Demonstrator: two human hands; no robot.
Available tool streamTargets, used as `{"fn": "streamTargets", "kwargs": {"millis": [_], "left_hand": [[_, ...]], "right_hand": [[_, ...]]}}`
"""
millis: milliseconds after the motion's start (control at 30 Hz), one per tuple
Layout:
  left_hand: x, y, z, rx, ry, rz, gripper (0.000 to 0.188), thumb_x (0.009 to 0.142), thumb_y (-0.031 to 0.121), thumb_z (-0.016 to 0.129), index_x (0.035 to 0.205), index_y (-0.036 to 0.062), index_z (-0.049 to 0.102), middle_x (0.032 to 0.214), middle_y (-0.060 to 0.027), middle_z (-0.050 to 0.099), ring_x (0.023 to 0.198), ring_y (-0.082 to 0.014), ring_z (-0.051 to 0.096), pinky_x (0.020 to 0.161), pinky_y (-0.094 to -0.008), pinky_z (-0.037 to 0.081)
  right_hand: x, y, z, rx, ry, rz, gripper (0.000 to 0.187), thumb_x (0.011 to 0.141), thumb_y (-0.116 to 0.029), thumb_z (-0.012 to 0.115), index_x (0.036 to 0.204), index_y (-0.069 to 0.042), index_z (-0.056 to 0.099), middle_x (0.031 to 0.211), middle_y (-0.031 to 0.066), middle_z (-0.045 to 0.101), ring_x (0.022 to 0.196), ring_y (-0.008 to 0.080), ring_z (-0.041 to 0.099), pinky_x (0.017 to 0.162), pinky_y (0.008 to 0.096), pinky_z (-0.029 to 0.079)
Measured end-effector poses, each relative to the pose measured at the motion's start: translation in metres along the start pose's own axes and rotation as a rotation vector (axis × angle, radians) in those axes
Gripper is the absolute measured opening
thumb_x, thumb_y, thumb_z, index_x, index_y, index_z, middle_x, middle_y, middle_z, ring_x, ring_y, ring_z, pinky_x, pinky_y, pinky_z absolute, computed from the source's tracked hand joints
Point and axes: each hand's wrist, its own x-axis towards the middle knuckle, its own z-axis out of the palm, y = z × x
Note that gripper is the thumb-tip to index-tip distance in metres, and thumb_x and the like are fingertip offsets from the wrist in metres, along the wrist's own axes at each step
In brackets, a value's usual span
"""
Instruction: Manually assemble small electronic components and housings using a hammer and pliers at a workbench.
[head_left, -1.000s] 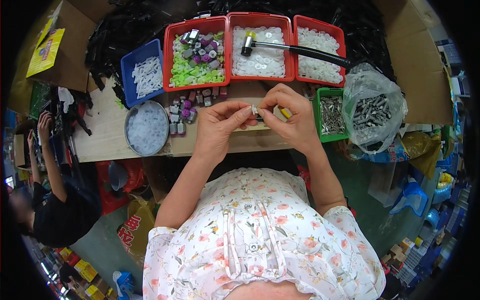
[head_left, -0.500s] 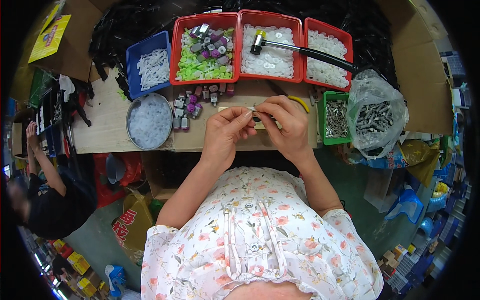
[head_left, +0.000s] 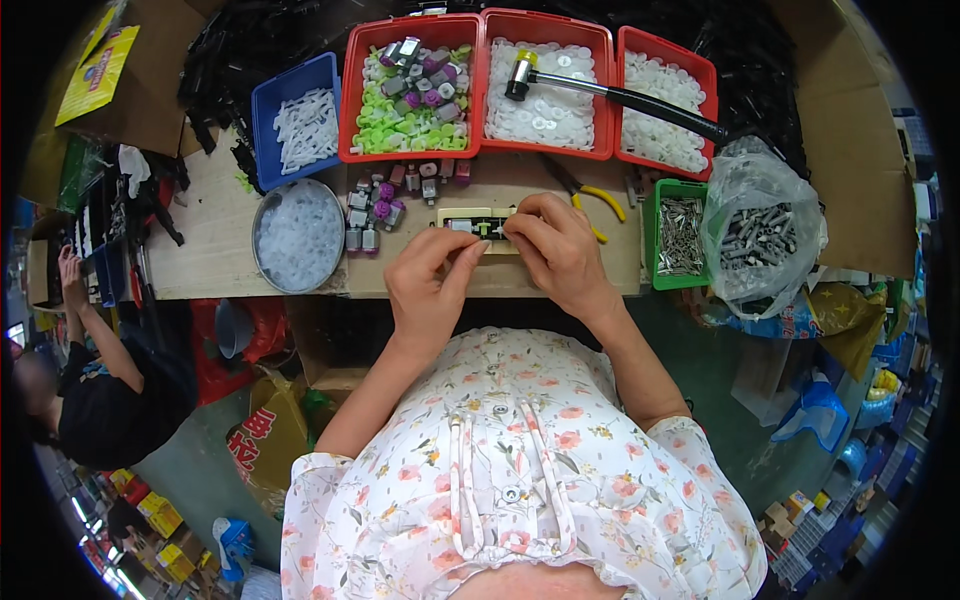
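On the bench in front of me lies a cream block (head_left: 450, 213) with a small black assembly (head_left: 489, 228) set in it. The assembly carries a silvery motor-like piece at its left and a pale green part near its middle. My left hand (head_left: 430, 290) has thumb and forefinger pinched at the block's near edge. From the right, my right hand (head_left: 562, 252) pinches at the assembly's right end. Fingertips hide whatever either hand holds. Small motors with purple parts (head_left: 382, 209) lie left of the block, and yellow-handled pliers (head_left: 598, 203) lie to its right.
Behind stand a blue bin (head_left: 262, 135) of white pieces and red bins (head_left: 478, 154), a hammer (head_left: 640, 100) lying across them. A round metal pan (head_left: 258, 262) is at left. At right are a green bin (head_left: 664, 284) and a plastic bag (head_left: 735, 195) of metal parts. Another person (head_left: 120, 400) works at far left.
My hands were together in front of the block, fingering a small piece. Now they have parted slightly and moved onto the block, with the black assembly showing between them.
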Motion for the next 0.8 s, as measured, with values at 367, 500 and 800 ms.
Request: {"fn": "streamTargets", "kwargs": {"millis": [367, 500, 800], "left_hand": [[-0.008, -0.042, 0.016, 0.406, 0.036, 0.613, 0.033, 0.074, 0.001, 0.070, 0.107, 0.0000, 0.068, 0.108, -0.0132, 0.063, 0.104, -0.0317, 0.062, 0.085, -0.0429, 0.049], [-0.009, -0.048, 0.016, 0.457, 0.007, 0.634, 0.034, 0.075, 0.003, 0.068, 0.109, -0.0020, 0.067, 0.111, -0.0131, 0.063, 0.108, -0.0309, 0.060, 0.088, -0.0418, 0.047], [-0.001, -0.049, 0.008, 0.647, -0.069, 0.779, 0.036, 0.076, 0.010, 0.063, 0.110, -0.0019, 0.068, 0.111, -0.0118, 0.061, 0.107, -0.0293, 0.058, 0.090, -0.0400, 0.045]], "right_hand": [[0.003, -0.004, 0.006, -0.063, -0.032, -0.023, 0.016, 0.077, -0.003, 0.073, 0.092, -0.003, 0.066, 0.094, 0.0090, 0.060, 0.087, 0.0278, 0.061, 0.073, 0.0385, 0.044], [0.004, -0.009, 0.006, -0.125, -0.042, -0.007, 0.016, 0.077, -0.004, 0.073, 0.091, -0.004, 0.066, 0.094, 0.0081, 0.060, 0.089, 0.0276, 0.061, 0.076, 0.0389, 0.044], [0.008, -0.014, 0.001, -0.181, -0.118, 0.029, 0.013, 0.077, -0.005, 0.071, 0.089, -0.005, 0.066, 0.094, 0.0063, 0.060, 0.090, 0.0258, 0.060, 0.075, 0.0390, 0.042]]}}
